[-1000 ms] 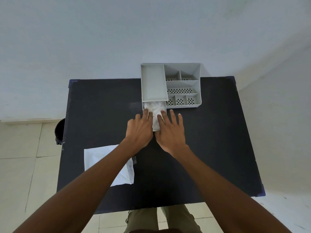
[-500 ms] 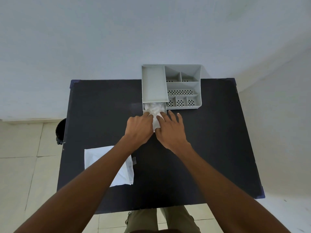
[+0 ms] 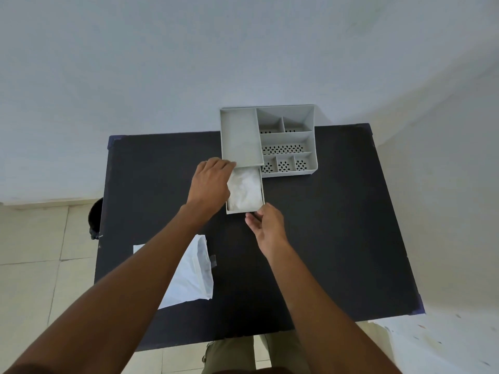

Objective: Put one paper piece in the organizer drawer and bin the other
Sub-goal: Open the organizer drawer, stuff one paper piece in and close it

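A grey organizer (image 3: 286, 136) stands at the far edge of the black table (image 3: 337, 225). Its drawer (image 3: 261, 195) is pulled out toward me and holds a crumpled white paper piece (image 3: 245, 188). My left hand (image 3: 210, 182) rests on the drawer's left side, fingers against the organizer's front corner, partly covering the paper. My right hand (image 3: 266, 225) sits at the drawer's front right corner, thumb and fingers touching its front wall. A second white paper piece (image 3: 194, 276) lies flat on the near left of the table, partly hidden by my left forearm.
A black bin (image 3: 95, 220) stands on the tiled floor beside the table's left edge. The wall runs right behind the organizer. My legs show below the table's near edge.
Both hands have come off the top of the paper. My left hand shifted to the drawer's left side and my right hand dropped to the drawer's front corner. The paper now lies exposed in the drawer.
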